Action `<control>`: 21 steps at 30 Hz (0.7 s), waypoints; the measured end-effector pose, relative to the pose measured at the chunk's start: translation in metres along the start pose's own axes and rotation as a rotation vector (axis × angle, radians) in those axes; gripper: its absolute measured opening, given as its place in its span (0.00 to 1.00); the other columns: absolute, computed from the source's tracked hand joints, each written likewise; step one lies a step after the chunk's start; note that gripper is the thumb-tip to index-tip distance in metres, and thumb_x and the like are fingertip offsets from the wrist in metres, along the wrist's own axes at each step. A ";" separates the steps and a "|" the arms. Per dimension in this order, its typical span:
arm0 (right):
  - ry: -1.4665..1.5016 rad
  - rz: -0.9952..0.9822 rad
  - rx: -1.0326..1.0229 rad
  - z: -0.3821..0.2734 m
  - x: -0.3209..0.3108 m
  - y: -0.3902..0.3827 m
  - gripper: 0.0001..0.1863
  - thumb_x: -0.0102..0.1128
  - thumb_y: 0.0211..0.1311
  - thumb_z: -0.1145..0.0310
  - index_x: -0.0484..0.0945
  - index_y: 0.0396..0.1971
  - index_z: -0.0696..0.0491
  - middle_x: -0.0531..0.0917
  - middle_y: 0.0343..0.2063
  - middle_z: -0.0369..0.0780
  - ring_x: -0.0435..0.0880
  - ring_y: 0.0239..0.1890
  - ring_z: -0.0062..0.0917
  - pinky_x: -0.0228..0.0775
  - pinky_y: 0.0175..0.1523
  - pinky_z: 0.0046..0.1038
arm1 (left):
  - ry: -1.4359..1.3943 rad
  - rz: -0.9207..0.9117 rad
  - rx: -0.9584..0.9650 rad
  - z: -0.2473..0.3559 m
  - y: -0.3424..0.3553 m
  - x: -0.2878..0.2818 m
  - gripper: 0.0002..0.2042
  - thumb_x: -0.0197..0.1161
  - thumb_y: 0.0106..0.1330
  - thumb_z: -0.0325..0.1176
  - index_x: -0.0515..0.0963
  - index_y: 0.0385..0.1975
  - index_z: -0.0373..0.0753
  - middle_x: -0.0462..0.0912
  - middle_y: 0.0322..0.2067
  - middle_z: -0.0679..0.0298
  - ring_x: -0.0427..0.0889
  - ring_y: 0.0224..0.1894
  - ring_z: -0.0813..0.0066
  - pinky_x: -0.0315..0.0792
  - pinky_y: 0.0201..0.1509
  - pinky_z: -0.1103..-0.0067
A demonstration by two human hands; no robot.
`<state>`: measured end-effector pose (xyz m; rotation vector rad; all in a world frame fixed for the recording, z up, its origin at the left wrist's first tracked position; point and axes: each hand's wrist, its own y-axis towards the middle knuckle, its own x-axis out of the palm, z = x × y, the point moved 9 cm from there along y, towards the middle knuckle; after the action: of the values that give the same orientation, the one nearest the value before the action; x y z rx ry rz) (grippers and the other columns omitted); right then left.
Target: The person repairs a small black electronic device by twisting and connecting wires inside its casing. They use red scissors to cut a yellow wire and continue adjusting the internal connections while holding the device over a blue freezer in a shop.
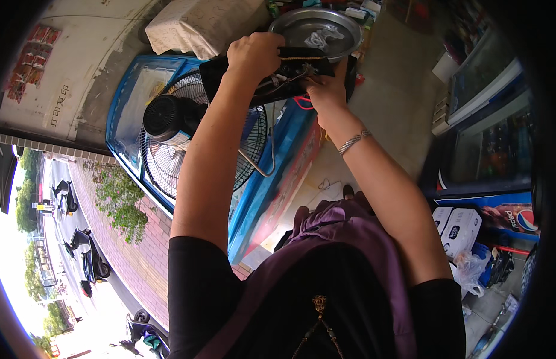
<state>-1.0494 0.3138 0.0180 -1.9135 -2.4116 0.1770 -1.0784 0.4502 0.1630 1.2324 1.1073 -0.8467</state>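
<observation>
My left hand [253, 58] is closed on the top of a black open object [270, 90], possibly a bag, with small metal parts or cords inside that I cannot make out clearly. My right hand [329, 96] grips the same object at its right, fingers bent into it. Just below and left of it is a fan with a black motor [162, 116] and wire cage, on a blue chest freezer [125, 113]. Behind my hands sits a wide metal bowl [287, 30] with clear plastic in it.
A cloth-covered box [188, 27] stands top left. Right are dark drink coolers [487, 155], white packs [457, 233] and plastic bags [472, 269]. Left, beyond a wall [56, 78], are pink paving [110, 245], plants [125, 209] and parked scooters [92, 260]. A floor strip [392, 102] runs beside the freezer.
</observation>
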 end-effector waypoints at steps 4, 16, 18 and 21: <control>0.095 -0.042 0.032 -0.003 -0.001 -0.003 0.12 0.67 0.54 0.70 0.85 0.37 0.60 0.85 0.28 0.41 0.79 0.27 0.22 0.69 0.33 0.29 | 0.003 0.021 -0.015 -0.001 -0.001 0.000 0.12 0.62 0.58 0.37 0.84 0.41 0.60 0.86 0.37 0.63 0.85 0.44 0.59 0.77 0.48 0.67; 0.241 -0.076 0.130 0.003 0.005 -0.003 0.12 0.68 0.54 0.67 0.84 0.36 0.58 0.83 0.32 0.37 0.77 0.35 0.21 0.68 0.41 0.27 | -0.007 -0.018 -0.009 -0.004 0.003 0.005 0.10 0.62 0.58 0.37 0.85 0.39 0.58 0.86 0.36 0.63 0.85 0.43 0.59 0.77 0.47 0.67; 0.293 -0.101 0.158 0.006 0.004 -0.002 0.11 0.67 0.55 0.67 0.84 0.35 0.58 0.82 0.31 0.35 0.74 0.35 0.20 0.66 0.42 0.26 | -0.002 0.001 0.006 -0.004 0.005 0.005 0.11 0.63 0.58 0.36 0.85 0.39 0.58 0.86 0.35 0.63 0.85 0.43 0.59 0.77 0.47 0.67; 0.293 -0.132 0.236 0.013 0.004 0.003 0.11 0.66 0.56 0.64 0.83 0.34 0.55 0.81 0.32 0.33 0.73 0.37 0.19 0.63 0.45 0.24 | -0.004 0.020 0.009 -0.007 0.005 0.006 0.11 0.63 0.57 0.36 0.84 0.39 0.58 0.86 0.36 0.63 0.85 0.43 0.59 0.78 0.46 0.67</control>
<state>-1.0493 0.3177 0.0045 -1.5545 -2.2031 0.1536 -1.0730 0.4582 0.1592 1.2468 1.0876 -0.8400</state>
